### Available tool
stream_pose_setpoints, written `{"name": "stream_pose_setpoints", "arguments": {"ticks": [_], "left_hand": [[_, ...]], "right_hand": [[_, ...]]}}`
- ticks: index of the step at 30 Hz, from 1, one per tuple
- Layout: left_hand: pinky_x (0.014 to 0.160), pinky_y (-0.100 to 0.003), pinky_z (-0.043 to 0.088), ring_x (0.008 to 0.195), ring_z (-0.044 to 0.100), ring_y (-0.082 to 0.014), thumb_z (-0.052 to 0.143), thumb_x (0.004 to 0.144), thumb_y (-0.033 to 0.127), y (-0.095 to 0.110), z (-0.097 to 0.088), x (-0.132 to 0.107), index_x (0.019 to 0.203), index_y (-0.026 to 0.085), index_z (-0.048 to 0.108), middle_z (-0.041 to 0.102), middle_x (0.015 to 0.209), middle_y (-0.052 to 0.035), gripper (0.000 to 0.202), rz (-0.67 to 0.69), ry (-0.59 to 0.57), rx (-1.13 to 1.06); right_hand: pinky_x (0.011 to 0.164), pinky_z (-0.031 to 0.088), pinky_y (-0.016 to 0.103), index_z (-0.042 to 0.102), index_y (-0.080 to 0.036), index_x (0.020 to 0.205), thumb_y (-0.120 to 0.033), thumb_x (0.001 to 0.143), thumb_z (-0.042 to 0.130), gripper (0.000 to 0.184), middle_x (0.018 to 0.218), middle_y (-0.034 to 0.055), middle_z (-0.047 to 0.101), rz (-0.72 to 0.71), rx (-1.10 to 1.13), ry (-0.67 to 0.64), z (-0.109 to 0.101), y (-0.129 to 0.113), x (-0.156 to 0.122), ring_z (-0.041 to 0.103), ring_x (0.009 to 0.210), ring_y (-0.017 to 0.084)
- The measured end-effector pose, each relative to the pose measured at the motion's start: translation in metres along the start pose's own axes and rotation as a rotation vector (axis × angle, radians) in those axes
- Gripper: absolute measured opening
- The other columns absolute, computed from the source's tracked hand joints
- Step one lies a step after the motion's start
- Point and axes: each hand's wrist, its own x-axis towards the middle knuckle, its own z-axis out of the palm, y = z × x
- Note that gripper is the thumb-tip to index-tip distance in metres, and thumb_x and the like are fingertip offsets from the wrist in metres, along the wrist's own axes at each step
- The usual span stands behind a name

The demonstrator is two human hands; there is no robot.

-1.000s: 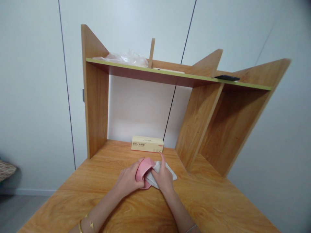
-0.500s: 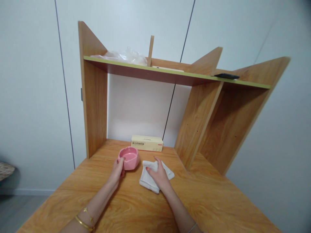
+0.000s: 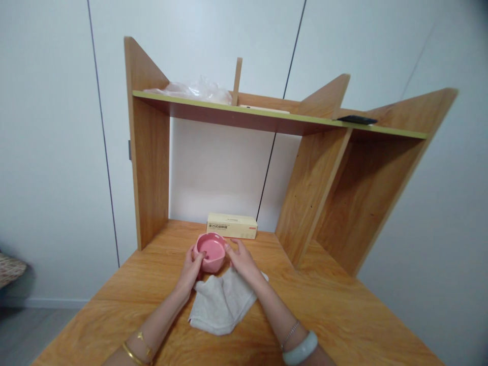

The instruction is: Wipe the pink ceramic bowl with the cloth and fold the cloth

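Note:
A pink faceted ashtray point(image 3: 212, 249) is tilted toward me above the wooden desk, in front of a long box. My left hand point(image 3: 192, 269) grips its left side, thumb inside over the rim and fingers underneath. At the ashtray's right side is my right hand point(image 3: 242, 259), its thumb by the rim and index finger stretched out. A white cloth point(image 3: 223, 302) hangs loosely from beneath my right hand, its lower part spread over the desk between my forearms. The right hand's lower fingers, which appear closed on the cloth, are partly hidden.
The cream box point(image 3: 232, 226) with printed lettering stands at the back of the desk point(image 3: 324, 310). A wooden shelf unit point(image 3: 152, 178) frames the work area. On its upper board lie a clear plastic bag point(image 3: 198, 91) and a dark flat object point(image 3: 357, 120).
My right hand has brought the cloth left and toward the ashtray, and the folded cloth has loosened. The ashtray has shifted slightly right, with my left hand still holding it.

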Motion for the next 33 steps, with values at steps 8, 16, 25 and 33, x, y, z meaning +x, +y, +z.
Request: {"name": "stream_pose_setpoints", "arguments": {"ticks": [8,16,25,33], "left_hand": [[0.07,-0.026,0.047,0.085,0.061,-0.0184,0.056,0.073,0.042,0.003,0.009,-0.006,0.125,0.018,0.034,0.061,0.104,-0.0097,0.061,0.015,-0.177,-0.019],[0.073,-0.03,0.044,0.076,0.062,-0.0194,0.037,0.076,0.058,0.013,0.002,0.0,0.106,0.011,0.053,0.067,0.073,-0.0071,0.057,0.167,-0.251,0.194],[0.057,-0.025,0.038,0.055,0.055,-0.0159,0.028,0.079,0.053,0.006,0.001,-0.002,0.064,0.016,0.054,0.058,0.052,-0.0017,0.048,0.299,-0.242,0.487],[0.051,-0.025,0.023,0.048,0.045,-0.014,0.03,0.079,0.046,0.023,-0.009,-0.016,0.052,0.018,0.047,0.048,0.046,-0.0003,0.042,0.431,-0.215,0.796]], "right_hand": [[0.049,0.038,0.021,0.064,-0.017,0.087,-0.021,0.069,0.047,0.025,0.052,-0.0012,0.06,0.006,-0.064,0.038,0.0,0.014,0.002,0.055,0.049,0.013],[0.045,0.034,0.021,0.064,-0.009,0.08,-0.02,0.075,0.037,0.029,0.043,0.0022,0.056,0.205,-0.24,0.125,-0.063,0.05,0.02,0.054,0.043,0.014],[0.053,0.037,0.023,0.064,-0.01,0.069,-0.023,0.075,0.041,0.027,0.058,0.0114,0.064,0.41,-0.459,0.179,-0.119,0.097,0.011,0.06,0.063,0.02],[0.062,0.04,0.026,0.057,-0.011,0.1,-0.034,0.081,0.036,0.037,0.08,0.0123,0.066,0.423,-0.504,0.183,-0.118,0.084,0.001,0.061,0.073,0.02]]}}
